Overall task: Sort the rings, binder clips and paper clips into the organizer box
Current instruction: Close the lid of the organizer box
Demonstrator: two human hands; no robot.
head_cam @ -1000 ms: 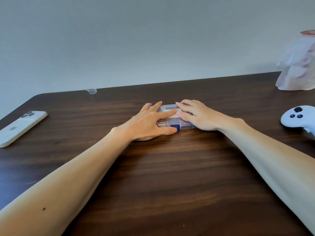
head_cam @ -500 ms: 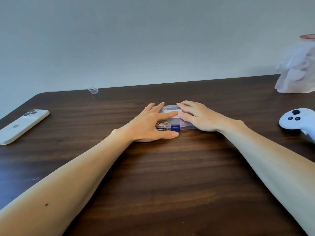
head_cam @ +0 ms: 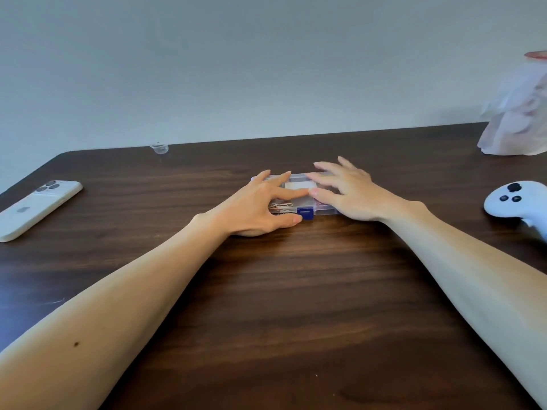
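The clear plastic organizer box [head_cam: 325,211] lies shut on the dark wooden table [head_cam: 296,291], with a blue latch [head_cam: 305,213] on its front edge. Paper clips [head_cam: 281,207] show through its left compartment; the other contents are hidden by my hands. My left hand [head_cam: 257,205] rests over the box's left half, fingers on the lid and thumb against the front beside the latch. My right hand [head_cam: 346,190] hovers over the right half with fingers spread and slightly blurred, holding nothing.
A white phone [head_cam: 38,207] lies face down at the left edge. At the right edge sits a white game controller [head_cam: 521,202], with a crumpled pale plastic bag [head_cam: 521,113] behind it. A small clear cap [head_cam: 159,148] stands at the back edge.
My right hand has lifted off the lid and spread its fingers. My left hand stays on the box, which has not visibly moved.
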